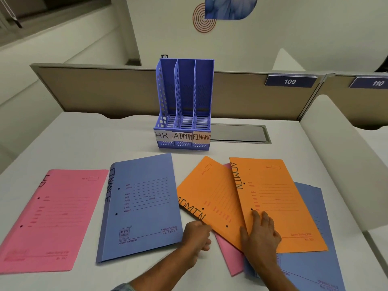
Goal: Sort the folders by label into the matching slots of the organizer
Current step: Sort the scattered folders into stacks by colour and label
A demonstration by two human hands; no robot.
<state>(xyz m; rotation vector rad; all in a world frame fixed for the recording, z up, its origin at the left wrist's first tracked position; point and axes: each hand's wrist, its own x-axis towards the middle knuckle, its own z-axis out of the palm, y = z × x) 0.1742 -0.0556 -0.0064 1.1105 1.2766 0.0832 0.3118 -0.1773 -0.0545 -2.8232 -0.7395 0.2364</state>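
Step in hand: picking the first folder from the spread. Nothing was filed yet, and both hands were at the two orange folders.
Right hand: the right hand (261, 234) lay flat on the near left part of the right ADMIN folder (279, 202), fingers straight and a little apart, thumb at the folder's left edge.
Left hand: the left hand (196, 236) sat with fingers curled at the near corner of the tilted ADMIN folder (210, 192). Whether it pinched that edge or only touched it could not be told.
Next move: probably lift one orange folder clear of the pile, stand it upright, and carry it far to the middle slot. The overlap meant the folder underneath could drag along.
Organizer: the blue organizer (165, 93) stood upright at the far middle of the table (84, 139), well apart from the folders.
Slots: paper labels read HR (162, 135) on the left, ADMIN (182, 136) in the middle and FINANC (201, 137) on the right. All three slots held nothing.
Folders at left: the left pink folder (52, 217) lay flat by itself, its handwritten label hard to read. The FINANCE folder (144, 206), blue, lay just right of it.
Pile at right: the right ADMIN folder overlapped the tilted one. Beneath them lay the lower pink folder (228, 255) and the right blue folder (315, 267), labels hidden.
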